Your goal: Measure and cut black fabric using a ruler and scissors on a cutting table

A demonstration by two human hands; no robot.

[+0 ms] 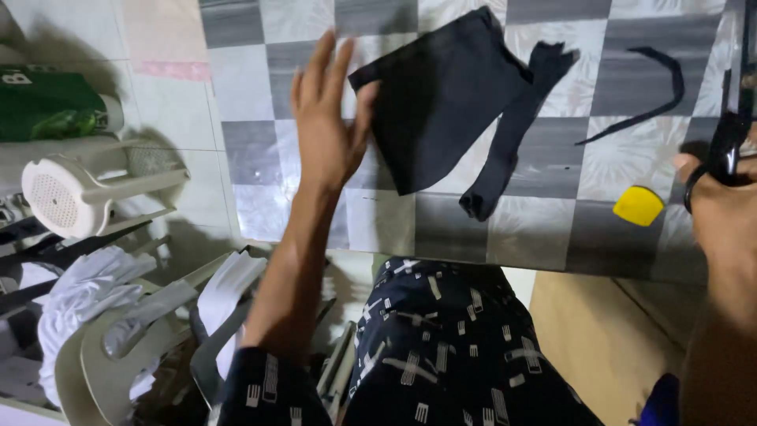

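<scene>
Nearest: lap in dark trousers [449, 347] printed with pale blocks and crosses.

Left hand [327, 118]: fingers spread wide and flat, gripping nothing, thumb side touching the edge of the black fabric piece [438, 95]. Piece matte, soft, roughly four-sided, lying flat on the table [552, 229] with chequered grey and white glossy covering.

Right hand [721, 205]: closed around black scissors [729, 138] at the right edge; blades out of view.

Just beside the piece: long black strip [512, 134], limp, folded at its lower end. Farther right: thin curved black offcut [658, 87]. Yellow wedge of marking chalk [639, 205] near the right hand.

Judged state: cutting apparently partly done, with separate pieces already lying apart; nothing visibly joined.

Left of table: stacked pale plastic chairs [118, 331] holding white cloth [87, 292].
</scene>
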